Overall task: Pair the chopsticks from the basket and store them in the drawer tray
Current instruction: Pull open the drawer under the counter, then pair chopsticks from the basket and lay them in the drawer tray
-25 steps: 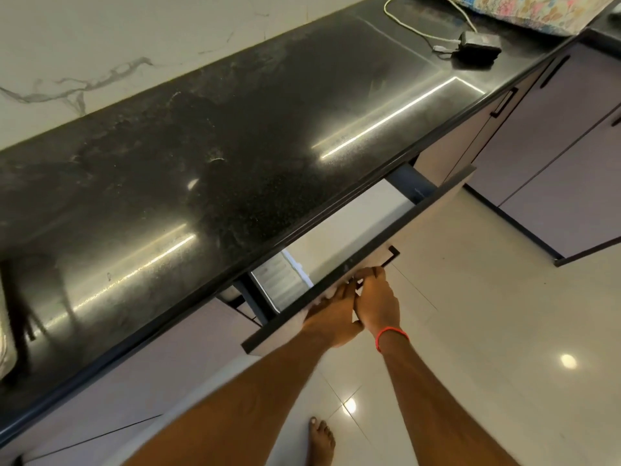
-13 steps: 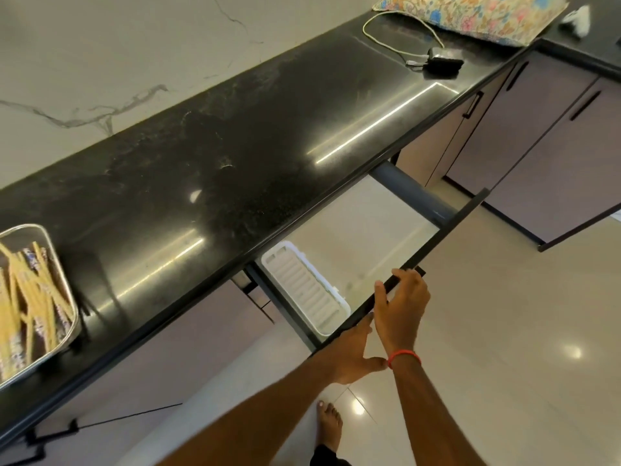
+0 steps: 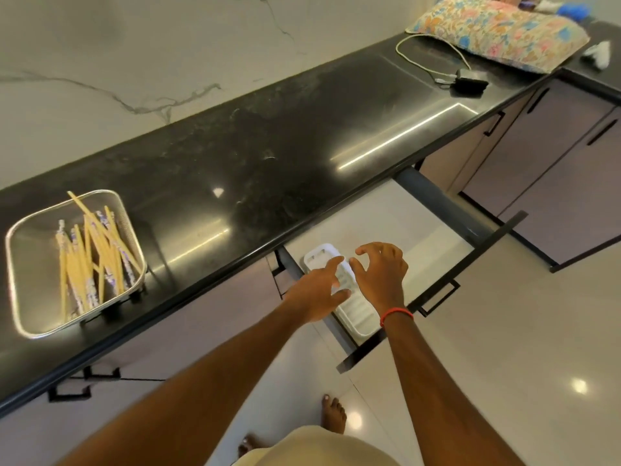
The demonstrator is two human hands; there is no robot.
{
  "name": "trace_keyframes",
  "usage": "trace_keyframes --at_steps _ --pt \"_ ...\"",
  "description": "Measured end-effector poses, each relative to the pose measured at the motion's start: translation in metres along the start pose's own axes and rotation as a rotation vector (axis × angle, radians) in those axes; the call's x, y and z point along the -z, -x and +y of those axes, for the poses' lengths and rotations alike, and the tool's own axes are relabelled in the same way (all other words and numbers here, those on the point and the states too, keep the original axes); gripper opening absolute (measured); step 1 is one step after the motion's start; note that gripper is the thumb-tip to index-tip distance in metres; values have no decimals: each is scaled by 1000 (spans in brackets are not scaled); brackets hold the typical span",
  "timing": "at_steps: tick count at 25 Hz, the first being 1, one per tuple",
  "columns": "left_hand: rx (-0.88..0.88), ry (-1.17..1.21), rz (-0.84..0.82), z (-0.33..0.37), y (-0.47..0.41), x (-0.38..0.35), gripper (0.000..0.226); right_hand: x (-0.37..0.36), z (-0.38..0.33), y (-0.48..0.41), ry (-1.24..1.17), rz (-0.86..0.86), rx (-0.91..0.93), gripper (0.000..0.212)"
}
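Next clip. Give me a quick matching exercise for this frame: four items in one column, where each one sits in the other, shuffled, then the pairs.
Items:
1. chopsticks
2. white tray
3. floral cushion
4. hands (left hand, right hand)

Places:
A. far right end of the counter
B. in the open drawer
C. in the metal basket on the counter
D. open and empty above the tray

Pairs: 1-C, 2-B, 3-A, 4-D
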State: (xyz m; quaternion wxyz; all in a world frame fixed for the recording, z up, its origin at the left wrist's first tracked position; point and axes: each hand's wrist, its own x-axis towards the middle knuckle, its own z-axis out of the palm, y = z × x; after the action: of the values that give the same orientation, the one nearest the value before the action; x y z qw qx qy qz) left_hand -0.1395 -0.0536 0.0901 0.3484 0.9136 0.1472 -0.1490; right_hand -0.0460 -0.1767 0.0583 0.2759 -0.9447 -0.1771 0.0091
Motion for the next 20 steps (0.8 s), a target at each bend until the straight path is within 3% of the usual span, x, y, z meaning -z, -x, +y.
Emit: trace_keyframes --at_steps 15,20 --pt "66 -222 587 -104 90 114 79 -22 -186 20 -22 -2 348 34" --pt "114 -281 670 -144 126 135 82 -28 -236 27 -18 -6 418 34"
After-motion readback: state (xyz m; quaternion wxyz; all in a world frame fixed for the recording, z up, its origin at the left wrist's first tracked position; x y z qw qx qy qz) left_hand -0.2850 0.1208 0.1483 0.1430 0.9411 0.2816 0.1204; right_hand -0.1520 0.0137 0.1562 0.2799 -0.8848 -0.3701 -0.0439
